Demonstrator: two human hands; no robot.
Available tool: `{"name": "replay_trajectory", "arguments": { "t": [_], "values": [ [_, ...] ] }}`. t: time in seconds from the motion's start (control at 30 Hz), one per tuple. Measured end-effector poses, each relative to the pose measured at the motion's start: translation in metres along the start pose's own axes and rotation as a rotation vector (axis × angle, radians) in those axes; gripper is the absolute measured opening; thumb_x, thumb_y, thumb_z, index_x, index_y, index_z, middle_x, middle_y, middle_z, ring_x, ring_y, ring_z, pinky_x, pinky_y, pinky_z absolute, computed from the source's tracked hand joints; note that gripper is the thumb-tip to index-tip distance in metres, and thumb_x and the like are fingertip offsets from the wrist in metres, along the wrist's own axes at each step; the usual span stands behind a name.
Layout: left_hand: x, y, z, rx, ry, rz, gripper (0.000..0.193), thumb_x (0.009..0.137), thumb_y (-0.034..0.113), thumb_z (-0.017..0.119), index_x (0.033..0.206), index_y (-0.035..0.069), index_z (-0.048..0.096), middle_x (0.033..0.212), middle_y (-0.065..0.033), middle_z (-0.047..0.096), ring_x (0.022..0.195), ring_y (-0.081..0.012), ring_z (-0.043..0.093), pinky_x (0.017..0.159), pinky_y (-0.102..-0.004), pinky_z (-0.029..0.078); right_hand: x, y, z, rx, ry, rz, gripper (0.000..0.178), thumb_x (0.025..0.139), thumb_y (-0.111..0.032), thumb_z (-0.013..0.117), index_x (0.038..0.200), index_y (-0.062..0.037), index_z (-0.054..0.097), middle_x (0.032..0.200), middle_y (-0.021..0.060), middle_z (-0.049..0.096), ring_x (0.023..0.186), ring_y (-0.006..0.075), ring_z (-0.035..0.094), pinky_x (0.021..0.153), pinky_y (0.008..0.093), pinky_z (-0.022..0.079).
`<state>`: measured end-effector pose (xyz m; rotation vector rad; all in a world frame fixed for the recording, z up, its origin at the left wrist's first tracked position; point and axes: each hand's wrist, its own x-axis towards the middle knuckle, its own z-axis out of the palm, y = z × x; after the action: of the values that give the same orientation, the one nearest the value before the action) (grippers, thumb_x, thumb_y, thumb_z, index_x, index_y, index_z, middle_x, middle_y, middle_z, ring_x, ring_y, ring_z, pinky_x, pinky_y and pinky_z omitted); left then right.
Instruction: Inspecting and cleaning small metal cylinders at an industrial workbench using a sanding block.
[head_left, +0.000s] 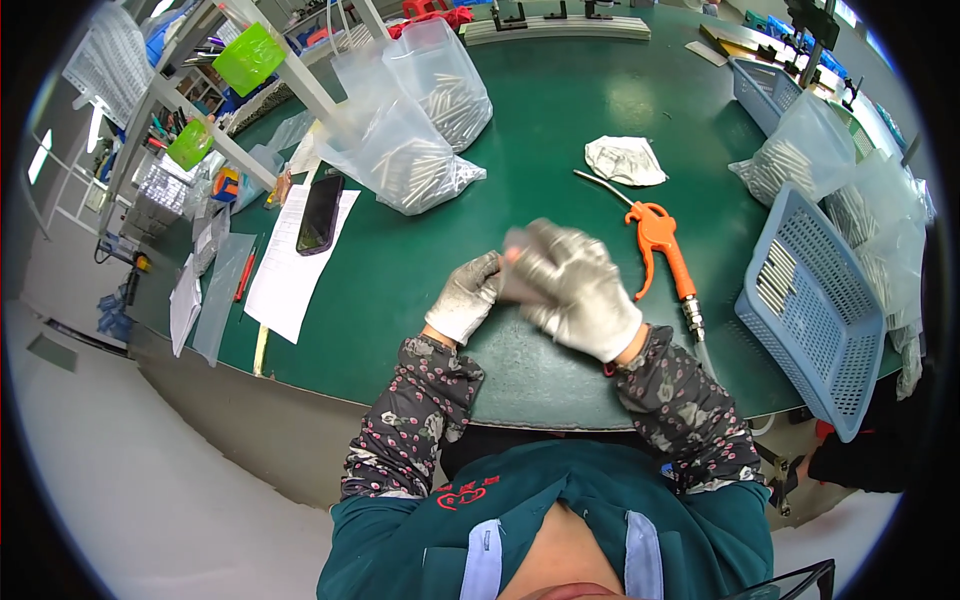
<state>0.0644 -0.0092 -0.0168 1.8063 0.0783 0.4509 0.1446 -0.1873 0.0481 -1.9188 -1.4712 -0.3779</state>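
Both my hands wear pale, smudged work gloves and meet over the green table (pixel 560 385). My left hand (pixel 468 298) is closed, its fingertips pinched together beside the right hand; what sits in them, if anything, is hidden. Motion smears the fingers of my right hand (pixel 582 290), which crosses in front of the left fingertips. An orange air blow gun (pixel 660 236) with a bent metal nozzle lies just right of the right hand. Beyond the gun is a crumpled white cloth (pixel 625 161).
Plastic bags of metal rods (pixel 420 175) stand at the back left; more bags (pixel 785 165) stand at the right. A blue basket (pixel 830 345) at the right edge holds several rods (pixel 776 278). A phone (pixel 320 215) lies on paper (pixel 275 280) near a red pen (pixel 245 275).
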Motion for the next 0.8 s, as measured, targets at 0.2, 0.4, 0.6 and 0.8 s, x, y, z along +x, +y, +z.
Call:
{"name": "replay_trajectory", "arguments": {
  "t": [0.2,0.4,0.6,0.8],
  "values": [
    [0.002,0.014,-0.008,-0.074,-0.213,-0.151,0.016,0.091,0.015,0.049,0.094,0.002,0.057,0.077,-0.0022,0.057,0.07,-0.0086,0.049,0.066,-0.0222,0.042,0.003,0.016,0.0,-0.146,0.087,0.207,0.055,0.067,-0.026,0.067,0.119,-0.0109,0.056,0.12,0.0257,0.048,0.106,0.0387,0.05,0.09,0.0456,0.039],
    [0.003,0.014,-0.011,0.014,-0.228,-0.143,0.021,0.092,0.018,0.048,0.099,0.001,0.058,0.079,-0.002,0.057,0.071,-0.0094,0.049,0.067,-0.023,0.042,0.009,0.022,0.004,-0.198,0.036,0.34,0.059,0.066,-0.026,0.068,0.121,-0.0099,0.054,0.122,0.0245,0.047,0.111,0.0387,0.047,0.094,0.0445,0.037],
    [0.0,0.014,-0.009,0.057,-0.123,-0.104,0.024,0.093,0.022,0.047,0.1,0.001,0.057,0.078,-0.0021,0.056,0.071,-0.0096,0.049,0.068,-0.0223,0.041,0.007,0.017,0.003,-0.082,-0.028,0.2,0.055,0.068,-0.026,0.064,0.12,-0.0088,0.054,0.123,0.0244,0.046,0.11,0.0395,0.047,0.094,0.046,0.037],
    [-0.001,0.004,-0.008,0.118,-0.055,-0.068,0.02,0.092,0.02,0.05,0.098,0.002,0.057,0.077,-0.0008,0.055,0.069,-0.0073,0.046,0.064,-0.0217,0.04,0.0,0.016,0.014,0.049,0.039,0.069,0.052,0.068,-0.026,0.066,0.117,-0.01,0.056,0.118,0.0218,0.049,0.103,0.0362,0.051,0.086,0.0448,0.041]
  ]
}}
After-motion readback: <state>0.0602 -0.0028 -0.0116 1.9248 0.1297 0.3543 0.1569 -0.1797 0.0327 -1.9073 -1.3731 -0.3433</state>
